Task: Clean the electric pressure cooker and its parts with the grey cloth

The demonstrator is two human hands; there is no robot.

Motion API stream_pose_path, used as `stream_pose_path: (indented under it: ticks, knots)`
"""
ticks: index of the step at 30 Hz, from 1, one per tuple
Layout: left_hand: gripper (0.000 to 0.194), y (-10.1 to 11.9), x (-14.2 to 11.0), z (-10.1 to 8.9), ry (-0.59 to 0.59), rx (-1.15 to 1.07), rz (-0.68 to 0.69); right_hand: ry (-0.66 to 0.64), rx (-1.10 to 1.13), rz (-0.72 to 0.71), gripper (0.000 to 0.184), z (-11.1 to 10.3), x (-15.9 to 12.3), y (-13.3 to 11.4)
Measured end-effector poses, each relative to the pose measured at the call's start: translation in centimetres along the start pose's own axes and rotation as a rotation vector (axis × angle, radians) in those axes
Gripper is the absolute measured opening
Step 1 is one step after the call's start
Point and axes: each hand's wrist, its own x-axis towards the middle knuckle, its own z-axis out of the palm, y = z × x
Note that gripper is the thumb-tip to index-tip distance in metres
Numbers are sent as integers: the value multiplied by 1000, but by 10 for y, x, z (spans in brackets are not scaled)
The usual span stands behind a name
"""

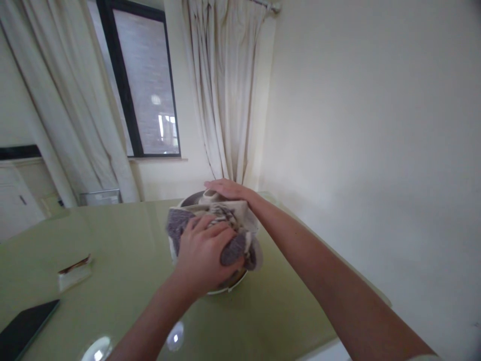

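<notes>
A round white pot with a lid stands on the green glass-topped table. My left hand presses a grey and white cloth against the near side of the pot, fingers curled over the fabric. My right hand lies flat on top of the lid, fingers stretched out toward the left, beside the lid's knob. The cloth hides most of the pot's front.
A small white packet lies on the table to the left. A dark flat tablet sits at the near left edge. Cream curtains and a dark-framed window stand behind the table; a plain wall runs along the right.
</notes>
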Motion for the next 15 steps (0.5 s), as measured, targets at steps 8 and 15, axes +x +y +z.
stream_pose_path:
  ticks: [8,15]
  knots:
    - [46,38,-9,14,-84,101,209,36,-60,-18,51,2,-7,-1]
    - [41,-77,-8,-4,63,-128,-237,10,-53,7,64,0,-6,-2]
